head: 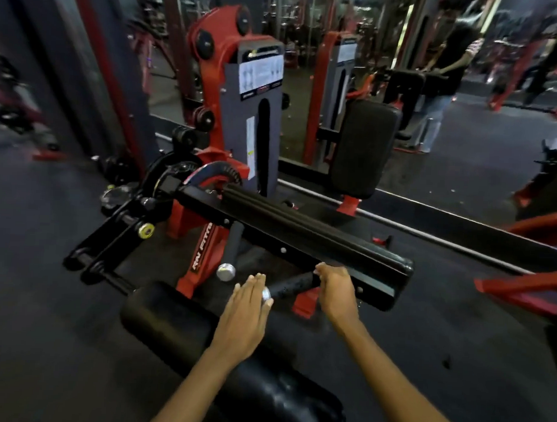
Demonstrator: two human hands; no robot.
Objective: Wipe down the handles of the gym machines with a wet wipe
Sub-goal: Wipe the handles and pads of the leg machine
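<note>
Handles on this machine are fixed steel stubs in black grip sleeves with bright metal end caps, so they will not give or shift under a wipe; the textured sleeve should drag a damp cloth a little, while the polished cap will be slick. The near handle (pixel 292 286) juts from under the black padded bar (pixel 301 230), and the right hand (pixel 334 290) curls its fingers round the handle's inner end beside the frame. The left hand (pixel 247 307) lies flat, fingers straight and pressed together, its fingertips at the end cap (pixel 265 294). I cannot see a wet wipe in either hand; it may be hidden under a palm. A second handle (pixel 231 240) hangs just to the left, untouched. No containers are in view. The best hold is a full wrap round the sleeve, sliding along its length.
</note>
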